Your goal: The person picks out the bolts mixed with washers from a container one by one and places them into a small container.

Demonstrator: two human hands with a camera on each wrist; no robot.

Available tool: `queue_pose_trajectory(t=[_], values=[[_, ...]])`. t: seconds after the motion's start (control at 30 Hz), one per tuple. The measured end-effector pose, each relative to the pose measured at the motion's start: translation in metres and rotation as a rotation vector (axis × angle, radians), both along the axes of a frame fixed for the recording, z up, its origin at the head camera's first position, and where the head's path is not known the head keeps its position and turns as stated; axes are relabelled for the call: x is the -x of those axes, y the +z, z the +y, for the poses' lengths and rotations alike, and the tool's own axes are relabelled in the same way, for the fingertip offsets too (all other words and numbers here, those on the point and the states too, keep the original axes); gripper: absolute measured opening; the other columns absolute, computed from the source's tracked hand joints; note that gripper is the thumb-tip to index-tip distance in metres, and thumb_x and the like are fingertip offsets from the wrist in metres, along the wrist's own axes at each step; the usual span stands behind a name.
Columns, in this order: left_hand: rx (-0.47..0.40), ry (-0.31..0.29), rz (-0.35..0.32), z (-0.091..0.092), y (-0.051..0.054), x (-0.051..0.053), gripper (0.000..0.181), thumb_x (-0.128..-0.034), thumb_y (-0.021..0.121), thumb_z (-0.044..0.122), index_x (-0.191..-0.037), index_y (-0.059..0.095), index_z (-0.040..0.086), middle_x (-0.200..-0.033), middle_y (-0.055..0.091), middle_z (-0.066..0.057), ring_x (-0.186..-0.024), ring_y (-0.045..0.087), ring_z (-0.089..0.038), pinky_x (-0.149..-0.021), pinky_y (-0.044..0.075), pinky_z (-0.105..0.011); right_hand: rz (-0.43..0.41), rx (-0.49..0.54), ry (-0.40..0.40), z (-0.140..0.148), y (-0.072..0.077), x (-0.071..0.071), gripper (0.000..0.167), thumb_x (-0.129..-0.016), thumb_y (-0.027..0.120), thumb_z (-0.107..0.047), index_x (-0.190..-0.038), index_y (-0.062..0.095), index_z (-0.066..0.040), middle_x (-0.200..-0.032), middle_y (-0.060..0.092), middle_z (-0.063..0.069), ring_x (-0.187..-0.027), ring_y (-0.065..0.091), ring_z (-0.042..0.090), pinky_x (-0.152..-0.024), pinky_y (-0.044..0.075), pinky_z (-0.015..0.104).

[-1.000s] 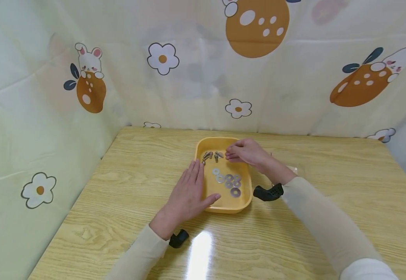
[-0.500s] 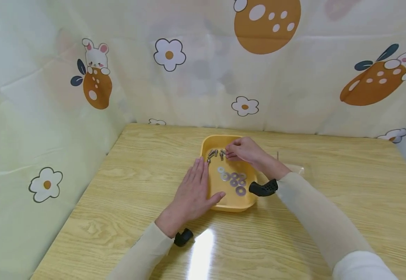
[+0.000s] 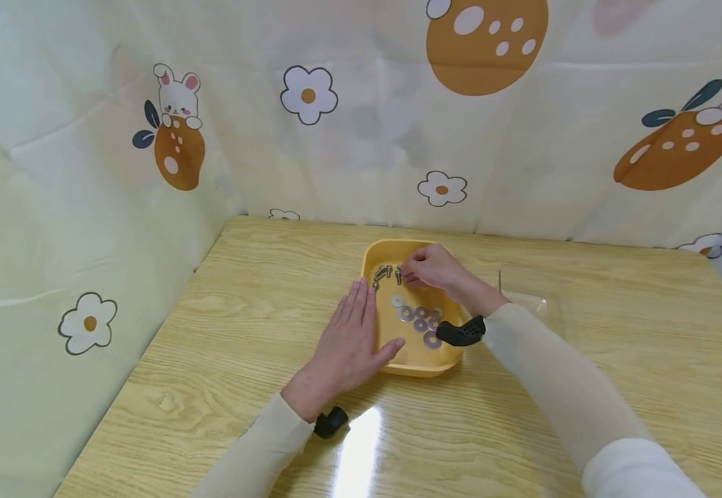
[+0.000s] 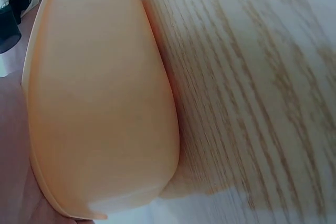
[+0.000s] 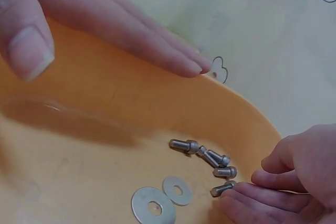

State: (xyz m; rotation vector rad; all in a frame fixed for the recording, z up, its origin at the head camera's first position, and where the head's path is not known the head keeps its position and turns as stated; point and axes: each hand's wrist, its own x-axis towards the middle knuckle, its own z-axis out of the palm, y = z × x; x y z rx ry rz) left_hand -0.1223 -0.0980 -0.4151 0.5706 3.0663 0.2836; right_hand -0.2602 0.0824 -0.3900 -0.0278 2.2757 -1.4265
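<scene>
A yellow plastic tray (image 3: pixel 420 370) stands on the table, with several metal bolts (image 3: pixel 380 274) near its far end and several flat washers (image 3: pixel 420 325) nearer the front. My left hand (image 3: pixel 348 346) rests along the tray's left rim, fingers straight and thumb spread over the near end. In the left wrist view the tray's outer wall (image 4: pixel 105 98) fills much of the picture. My right hand (image 3: pixel 436 270) reaches inside at the far right, fingers bent. In the right wrist view its fingertips touch a bolt (image 5: pixel 223 188); whether they pinch anything is hidden.
A clear plastic bag (image 3: pixel 529 301) lies on the wooden table (image 3: pixel 261 297), right of the tray. A thin dark rod (image 3: pixel 500 281) shows beside it. Behind hangs a patterned curtain (image 3: pixel 361 152). Black wrist mounts (image 3: pixel 460 332) sit at both wrists.
The whole view has shifted slightly, moving the scene rightward. My right hand has edged left relative to the tray, now partly covering the nearest bolt. The left hand keeps its place.
</scene>
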Motion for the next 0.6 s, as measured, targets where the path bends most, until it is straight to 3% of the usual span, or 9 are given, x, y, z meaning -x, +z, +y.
queue_pose_trajectory(t=[0.33,0.6], values=[[-0.001,-0.001,-0.003,0.0,0.0,0.0,0.094,-0.0992,0.031,0.066,-0.157,0.008,-0.004,-0.166,0.001,-0.019,-0.155,-0.002,-0.029,-0.127,0.012,-0.042,0.069,-0.065,-0.005,-0.007,-0.01,0.005,0.03,-0.097,0.057,-0.008,-0.118,0.065,0.011,-0.112,0.068,0.026,-0.093,0.072,0.029,-0.087,0.06,0.038],[0.005,-0.001,-0.015,-0.001,-0.001,0.001,0.093,-0.0992,0.029,0.067,-0.157,0.006,-0.003,-0.166,-0.001,-0.018,-0.155,-0.003,-0.028,-0.126,0.012,-0.042,0.129,-0.223,-0.031,-0.015,-0.015,0.011,0.024,-0.093,0.068,-0.014,-0.108,0.072,0.004,-0.101,0.073,0.02,-0.082,0.074,0.023,-0.075,0.061,0.033]])
